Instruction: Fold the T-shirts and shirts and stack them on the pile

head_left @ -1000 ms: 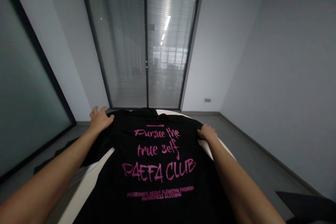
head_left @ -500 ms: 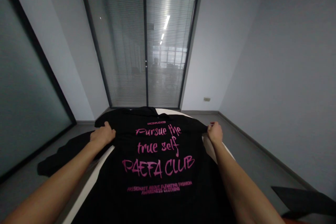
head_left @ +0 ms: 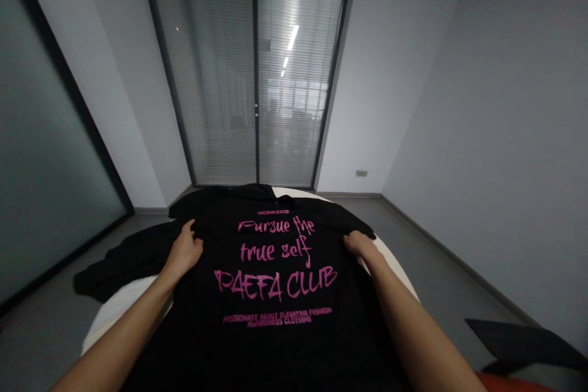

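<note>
A black T-shirt [head_left: 275,349] with pink lettering lies spread over a pale round-edged table [head_left: 395,266], collar at the far side. My left hand [head_left: 184,251] rests on the shirt's left side below the sleeve, index finger stretched out and thumb apart from it. At the right side of the shirt, just below the right sleeve, my right hand [head_left: 362,245] has its bent fingers closed on the fabric edge. Its fingertips are partly hidden.
More black cloth [head_left: 124,257] hangs over the table's left edge. White material [head_left: 117,306] lies below my left forearm. A dark flat object [head_left: 523,346] and something red-orange [head_left: 500,381] are at the lower right. Beyond the table stands a glass partition with blinds [head_left: 257,86].
My right hand has left the sleeve's end and moved left and down to the shirt's side. My left hand's fingers have loosened. The right sleeve now lies flatter on the table.
</note>
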`<state>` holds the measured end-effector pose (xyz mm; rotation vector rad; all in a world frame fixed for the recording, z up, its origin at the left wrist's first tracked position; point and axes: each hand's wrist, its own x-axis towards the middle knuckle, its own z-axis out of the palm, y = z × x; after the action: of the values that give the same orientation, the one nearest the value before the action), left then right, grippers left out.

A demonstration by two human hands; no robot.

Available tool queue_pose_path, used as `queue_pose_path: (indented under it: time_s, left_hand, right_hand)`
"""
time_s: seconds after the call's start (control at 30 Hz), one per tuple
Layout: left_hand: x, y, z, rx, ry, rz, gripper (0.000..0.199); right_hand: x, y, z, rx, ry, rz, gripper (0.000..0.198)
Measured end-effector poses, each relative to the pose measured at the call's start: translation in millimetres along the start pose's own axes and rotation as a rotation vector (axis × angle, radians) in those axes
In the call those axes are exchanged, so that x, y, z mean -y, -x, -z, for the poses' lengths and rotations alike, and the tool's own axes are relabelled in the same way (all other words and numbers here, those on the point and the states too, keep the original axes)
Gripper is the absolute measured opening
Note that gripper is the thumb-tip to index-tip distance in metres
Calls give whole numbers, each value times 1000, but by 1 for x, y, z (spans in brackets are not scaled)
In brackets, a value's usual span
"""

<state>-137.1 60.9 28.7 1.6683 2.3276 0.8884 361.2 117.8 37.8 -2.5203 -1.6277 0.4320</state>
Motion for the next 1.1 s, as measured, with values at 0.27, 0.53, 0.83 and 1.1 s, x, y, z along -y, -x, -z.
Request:
queue_pose_path:
  time_s: [0.27,0.53,0.83,1.1]
  left_hand:
    - [-3,33,14,60,-393,38,55]
    - [-11,43,8,4,-499,-246,57]
    - [-11,30,6,75,-606,-326,63]
    - [-22,26,6,-83,-608,-388,54]
  right_hand:
    - [2,32,-13,-146,11,-20,49]
    - [36,102,-21,-470,107,893,33]
    - [74,177,-45,73,81,1611,58]
    - [78,188,-49,20,37,1681,48]
